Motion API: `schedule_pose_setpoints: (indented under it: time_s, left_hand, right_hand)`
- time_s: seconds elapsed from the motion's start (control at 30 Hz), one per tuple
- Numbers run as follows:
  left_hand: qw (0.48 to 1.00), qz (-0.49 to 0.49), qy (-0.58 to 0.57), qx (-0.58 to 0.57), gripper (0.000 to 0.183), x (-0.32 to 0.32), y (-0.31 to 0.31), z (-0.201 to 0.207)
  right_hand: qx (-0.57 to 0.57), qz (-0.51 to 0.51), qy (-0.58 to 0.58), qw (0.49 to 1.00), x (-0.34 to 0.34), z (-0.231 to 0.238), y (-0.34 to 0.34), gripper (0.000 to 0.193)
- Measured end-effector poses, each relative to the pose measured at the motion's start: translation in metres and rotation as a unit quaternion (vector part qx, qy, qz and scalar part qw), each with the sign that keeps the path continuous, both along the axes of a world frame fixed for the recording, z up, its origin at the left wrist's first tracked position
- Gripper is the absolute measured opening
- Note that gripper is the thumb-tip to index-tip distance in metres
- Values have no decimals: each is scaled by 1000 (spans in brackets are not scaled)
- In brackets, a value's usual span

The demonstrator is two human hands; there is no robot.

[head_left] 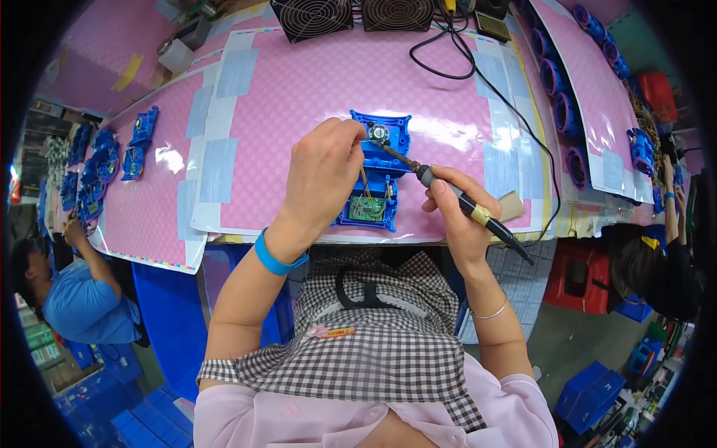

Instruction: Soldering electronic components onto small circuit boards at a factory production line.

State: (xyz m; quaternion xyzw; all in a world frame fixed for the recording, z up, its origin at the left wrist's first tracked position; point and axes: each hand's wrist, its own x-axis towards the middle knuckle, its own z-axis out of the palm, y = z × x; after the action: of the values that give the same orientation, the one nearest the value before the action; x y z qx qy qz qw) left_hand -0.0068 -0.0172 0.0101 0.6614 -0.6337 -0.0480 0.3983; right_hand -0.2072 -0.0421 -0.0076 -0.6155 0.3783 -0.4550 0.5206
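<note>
My right hand (467,213) grips a soldering iron (478,212) with a dark handle and yellow tape. Its tip reaches left to a small round speaker (379,134) seated in a blue plastic housing half (398,128). From the left, my left hand (325,175) comes in with its fingers pinched together beside the speaker; what they hold is too small to make out. Below sits a second blue housing half (390,185) with a green circuit board (367,208). Thin wires (365,181) run up from the board toward the speaker.
Two black fans (314,16) stand at the far edge. The iron's black cord (549,142) loops down the right side. Blue assemblies (101,166) lie at left, and blue rings (553,77) line a shelf at right. Co-workers sit on the left (86,299) and right (646,269).
</note>
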Motion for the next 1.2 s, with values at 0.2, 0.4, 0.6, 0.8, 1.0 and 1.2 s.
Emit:
schedule_pose_setpoints:
  time_s: [0.2, 0.4, 0.6, 0.8, 1.0, 1.2]
  left_hand:
    - [1000, -2, -5, 10, 8, 2, 0, 3]
    - [1000, -7, -1, 11, 8, 3, 1, 1]
    - [1000, -12, -5, 21, 8, -1, -3, -2]
    - [1000, 9, 16, 17, 11, -2, 9, 8]
    - [999, 10, -43, 23, 15, -15, 7, 11]
    - [993, 11, -85, 77, 11, -27, -10, 5]
  right_hand:
    - [3, 1, 4, 1000, 0, 1, 0, 23]
    - [2, 0, -1, 1000, 2, 0, -1, 22]
    - [0, -1, 3, 1000, 2, -1, -1, 22]
    - [-23, -21, 16, 999, -11, 7, -4, 21]
    - [-35, -24, 47, 998, -22, 10, -12, 19]
    - [-64, -10, 61, 996, -21, 5, -18, 19]
